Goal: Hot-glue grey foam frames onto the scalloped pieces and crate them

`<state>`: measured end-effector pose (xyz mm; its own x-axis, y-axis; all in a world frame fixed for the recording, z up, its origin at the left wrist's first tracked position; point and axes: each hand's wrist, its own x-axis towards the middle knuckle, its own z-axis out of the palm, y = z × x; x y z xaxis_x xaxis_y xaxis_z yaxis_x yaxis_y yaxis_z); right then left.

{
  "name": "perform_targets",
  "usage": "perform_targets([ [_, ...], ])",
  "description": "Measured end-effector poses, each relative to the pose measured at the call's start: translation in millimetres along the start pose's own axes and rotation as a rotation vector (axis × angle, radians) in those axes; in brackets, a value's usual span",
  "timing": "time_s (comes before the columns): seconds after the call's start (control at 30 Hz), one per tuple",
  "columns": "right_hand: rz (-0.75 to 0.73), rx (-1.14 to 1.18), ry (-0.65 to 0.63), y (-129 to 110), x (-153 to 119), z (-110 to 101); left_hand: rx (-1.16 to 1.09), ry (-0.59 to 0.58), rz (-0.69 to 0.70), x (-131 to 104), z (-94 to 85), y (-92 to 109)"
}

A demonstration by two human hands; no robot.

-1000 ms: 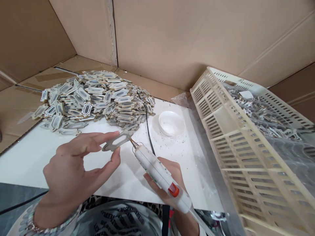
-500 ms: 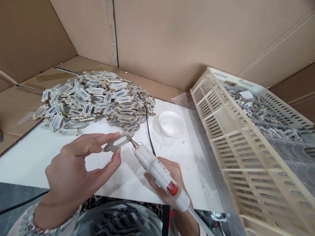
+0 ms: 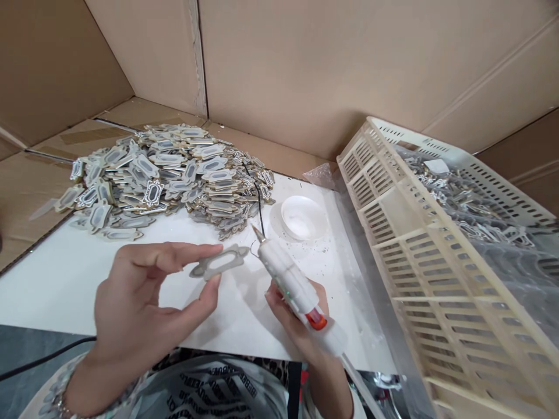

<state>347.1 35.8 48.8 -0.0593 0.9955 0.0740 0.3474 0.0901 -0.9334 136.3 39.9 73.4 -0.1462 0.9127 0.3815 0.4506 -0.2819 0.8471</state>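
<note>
Between thumb and fingers, my left hand [image 3: 148,302] pinches a small grey ornate frame [image 3: 233,263] with an elongated opening, held above the white tabletop. My right hand [image 3: 301,320] is wrapped around a white hot glue gun [image 3: 290,279] with an orange-red trigger. Its metal nozzle points up and left, a short way right of the frame and apart from it. A clear glue stick [image 3: 360,381] sticks out of the gun's back end. Beyond my left hand lies a big heap of similar frames [image 3: 174,174], some with patterned faces up.
A white bowl [image 3: 301,212] stands right of the heap. A black cable [image 3: 261,212] runs over the heap's right side. At right, a cream slotted plastic crate [image 3: 402,233] holds metal pieces and clear plastic. Cardboard walls [image 3: 305,75] enclose the back.
The glue gun's nozzle has moved off the frame, up and to the right. My left hand has shifted slightly right, with the frame turned a little.
</note>
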Motion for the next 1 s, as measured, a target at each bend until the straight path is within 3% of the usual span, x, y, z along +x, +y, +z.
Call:
perform_targets([
  [0.1, 0.07, 0.114, 0.003, -0.7, -3.6, -4.8, -0.214, -0.081, -0.044, -5.5, 9.5, 4.9],
  [0.2, 0.097, 0.269, -0.017, 4.0, -6.3, -7.5, -0.272, -0.172, -0.068, -13.6, 18.6, 5.4],
  [0.37, 0.203, 0.336, -0.115, 8.2, -6.7, -6.3, -0.418, -0.289, -0.11, -25.4, 29.2, 1.8],
  [0.53, 0.165, 0.45, -0.148, 4.4, -4.2, -5.8, -0.753, -0.429, -0.458, -23.3, 35.7, 0.6],
  [0.77, 0.225, 0.74, -0.369, 1.6, -8.6, -1.5, -1.417, -0.947, -1.125, -18.9, 44.4, -1.5],
  [0.83, 0.253, 0.775, -0.387, 4.3, -10.7, -1.1, -1.496, -0.996, -1.191, -20.6, 44.4, -3.3],
  [1.0, 0.217, 0.671, -0.315, 12.9, -13.0, -3.8, -1.595, -1.004, -1.2, -27.2, 45.2, -11.9],
])
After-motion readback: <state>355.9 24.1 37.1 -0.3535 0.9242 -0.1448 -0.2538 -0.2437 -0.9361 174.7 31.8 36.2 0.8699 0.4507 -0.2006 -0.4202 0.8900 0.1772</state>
